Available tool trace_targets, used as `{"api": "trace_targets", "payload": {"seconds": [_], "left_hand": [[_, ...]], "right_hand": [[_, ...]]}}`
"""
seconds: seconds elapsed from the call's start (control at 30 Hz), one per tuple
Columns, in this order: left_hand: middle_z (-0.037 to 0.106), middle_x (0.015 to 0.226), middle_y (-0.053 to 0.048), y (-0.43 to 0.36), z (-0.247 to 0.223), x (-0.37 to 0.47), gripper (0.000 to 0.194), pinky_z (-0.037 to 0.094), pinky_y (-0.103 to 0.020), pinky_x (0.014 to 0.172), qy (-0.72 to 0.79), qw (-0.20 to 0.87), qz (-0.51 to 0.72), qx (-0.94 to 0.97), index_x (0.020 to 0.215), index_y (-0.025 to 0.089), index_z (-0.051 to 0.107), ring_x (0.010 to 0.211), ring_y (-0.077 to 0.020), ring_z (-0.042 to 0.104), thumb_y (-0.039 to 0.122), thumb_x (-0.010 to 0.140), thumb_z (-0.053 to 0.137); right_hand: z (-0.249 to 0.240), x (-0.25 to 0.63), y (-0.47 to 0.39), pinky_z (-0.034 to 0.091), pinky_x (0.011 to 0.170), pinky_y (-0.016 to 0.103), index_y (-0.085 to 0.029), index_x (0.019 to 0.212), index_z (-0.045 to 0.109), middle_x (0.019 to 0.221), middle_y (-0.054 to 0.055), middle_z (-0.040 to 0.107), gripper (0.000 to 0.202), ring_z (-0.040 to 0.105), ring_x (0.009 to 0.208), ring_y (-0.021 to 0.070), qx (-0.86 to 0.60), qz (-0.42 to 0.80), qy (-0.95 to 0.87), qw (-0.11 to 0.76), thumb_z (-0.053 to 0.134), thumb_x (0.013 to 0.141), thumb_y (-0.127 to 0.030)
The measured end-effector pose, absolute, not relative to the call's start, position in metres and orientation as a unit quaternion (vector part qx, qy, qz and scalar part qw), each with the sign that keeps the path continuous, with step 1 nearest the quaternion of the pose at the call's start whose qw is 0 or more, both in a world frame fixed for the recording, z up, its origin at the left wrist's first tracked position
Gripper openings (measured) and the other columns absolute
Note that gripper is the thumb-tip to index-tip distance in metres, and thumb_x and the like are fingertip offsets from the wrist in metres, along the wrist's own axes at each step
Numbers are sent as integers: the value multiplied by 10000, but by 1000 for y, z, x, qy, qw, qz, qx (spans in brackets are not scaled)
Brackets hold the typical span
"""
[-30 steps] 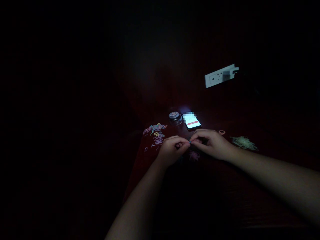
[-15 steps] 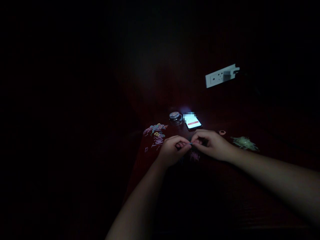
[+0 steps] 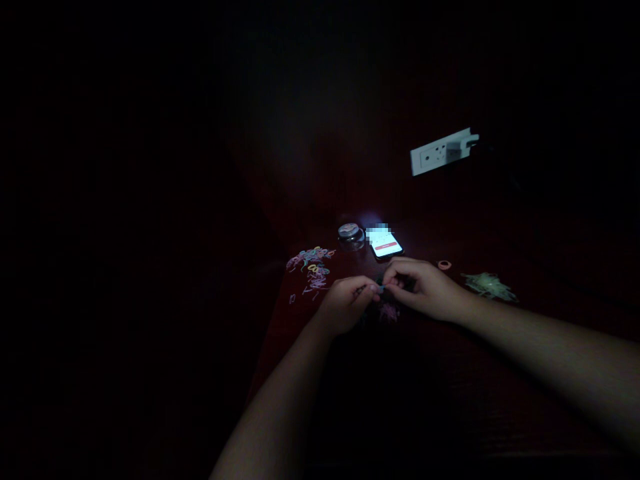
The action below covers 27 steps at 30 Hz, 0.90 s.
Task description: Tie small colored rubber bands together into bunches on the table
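Observation:
Fingertip to fingertip over the dark red table, my left hand (image 3: 347, 301) and my right hand (image 3: 423, 290) both pinch a small blue band (image 3: 381, 289), which looks like a rubber band. Most of it is hidden by the fingers. Just below the hands lies a little heap of purple bands (image 3: 389, 312). To the left of my left hand is a scattered pile of mixed coloured rubber bands (image 3: 315, 257). A pile of pale green bands (image 3: 490, 287) rests to the right of my right wrist.
Behind the hands stand a lidded glass jar (image 3: 351, 237) and a phone (image 3: 386, 243) with a lit screen. One orange ring (image 3: 445, 265) lies beyond my right hand. A socket panel (image 3: 443, 152) with a plug is on the wall. The surroundings are very dark.
My left hand has shifted slightly, its fingers curling in more at the blue band. My right hand has barely moved, and the piles look the same.

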State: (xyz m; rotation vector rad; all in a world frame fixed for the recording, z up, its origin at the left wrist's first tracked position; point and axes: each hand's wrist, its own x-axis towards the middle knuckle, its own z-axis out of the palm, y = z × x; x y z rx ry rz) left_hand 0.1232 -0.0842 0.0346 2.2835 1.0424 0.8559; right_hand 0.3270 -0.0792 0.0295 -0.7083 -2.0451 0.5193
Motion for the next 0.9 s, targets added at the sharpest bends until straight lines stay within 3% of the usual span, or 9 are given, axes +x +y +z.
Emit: {"api": "trace_targets", "payload": {"seconds": [0.2, 0.47, 0.77, 0.9], "left_hand": [[691, 799, -32, -85, 35, 123, 212, 437, -214, 605, 398, 267, 311, 821, 867, 148, 659, 655, -113, 583, 309, 898, 526], [717, 871, -39, -85, 36, 122, 282, 467, -244, 707, 381, 246, 309, 836, 938, 160, 697, 753, -137, 617, 335, 937, 475], [669, 835, -35, -83, 33, 123, 217, 435, -218, 606, 383, 203, 298, 850, 933, 168, 705, 666, -113, 559, 331, 887, 568], [660, 830, -36, -80, 41, 110, 189, 449, -237, 667, 380, 152, 271, 871, 892, 176, 703, 712, -126, 571, 301, 894, 562]], "right_hand": [[28, 328, -78, 445, 608, 269, -176, 782, 625, 775, 27, 581, 48, 541, 682, 135, -282, 208, -826, 441, 586, 802, -157], [28, 328, -78, 444, 635, 281, -179, 793, 644, 810, 39, 597, 84, 547, 719, 144, -271, 193, -841, 428, 572, 821, -145], [30, 328, -79, 446, 683, 300, -178, 787, 631, 820, 44, 608, 87, 557, 759, 158, -273, 183, -850, 412, 564, 832, -144], [29, 329, -79, 452, 661, 292, -177, 842, 638, 823, 44, 602, 73, 558, 744, 154, -278, 181, -849, 411, 575, 822, -147]]}}
